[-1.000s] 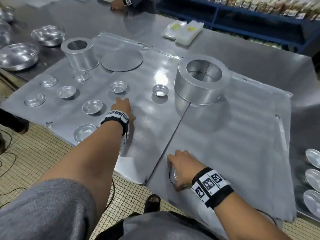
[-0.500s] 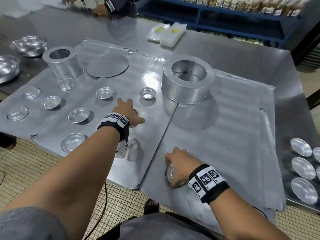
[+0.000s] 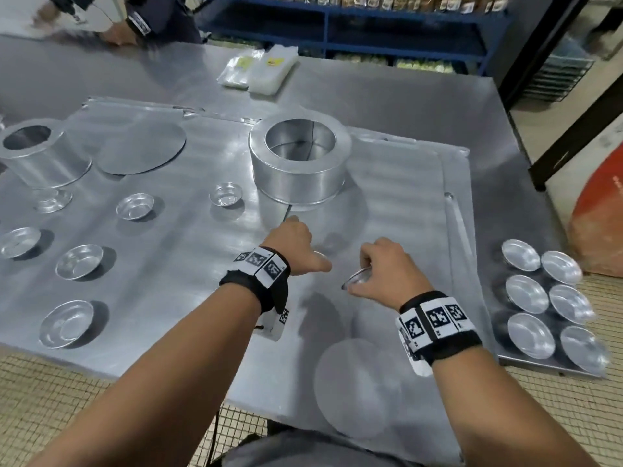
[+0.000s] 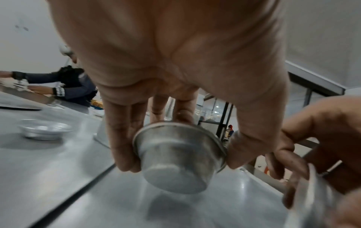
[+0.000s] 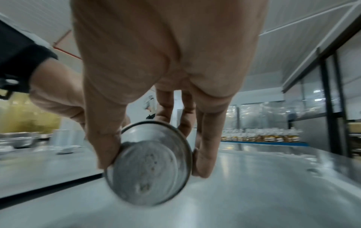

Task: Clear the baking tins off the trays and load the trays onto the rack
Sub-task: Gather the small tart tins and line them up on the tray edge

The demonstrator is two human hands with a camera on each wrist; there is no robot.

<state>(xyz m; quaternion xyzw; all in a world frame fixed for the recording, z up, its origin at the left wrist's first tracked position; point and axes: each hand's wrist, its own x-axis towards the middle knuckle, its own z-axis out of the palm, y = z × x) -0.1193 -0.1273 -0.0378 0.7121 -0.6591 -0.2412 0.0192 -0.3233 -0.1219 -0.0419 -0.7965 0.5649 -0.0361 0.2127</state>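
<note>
Two flat metal trays [image 3: 188, 271] [image 3: 404, 203] lie side by side on the steel table. My left hand [image 3: 296, 244] holds a small round tin [image 4: 179, 160] by its rim, lifted above the seam between the trays. My right hand [image 3: 377, 271] grips another small tin [image 5: 150, 165], tilted, just to the right and also off the surface. Several small tins [image 3: 79, 266] still sit on the left tray. A large ring tin [image 3: 298, 163] straddles the seam at the back, and a tall tin [image 3: 43, 156] stands at far left.
A flat metal disc [image 3: 141, 146] lies on the left tray, another disc [image 3: 357, 385] near the front edge. A tray of several small tins [image 3: 553, 311] sits at the right. Plastic bags [image 3: 256, 69] lie at the back. Another person's hands [image 3: 118, 32] work at far left.
Both hands have lifted their small tins off the trays and come together near the middle: the left moved right, the right moved up and away from the front edge.
</note>
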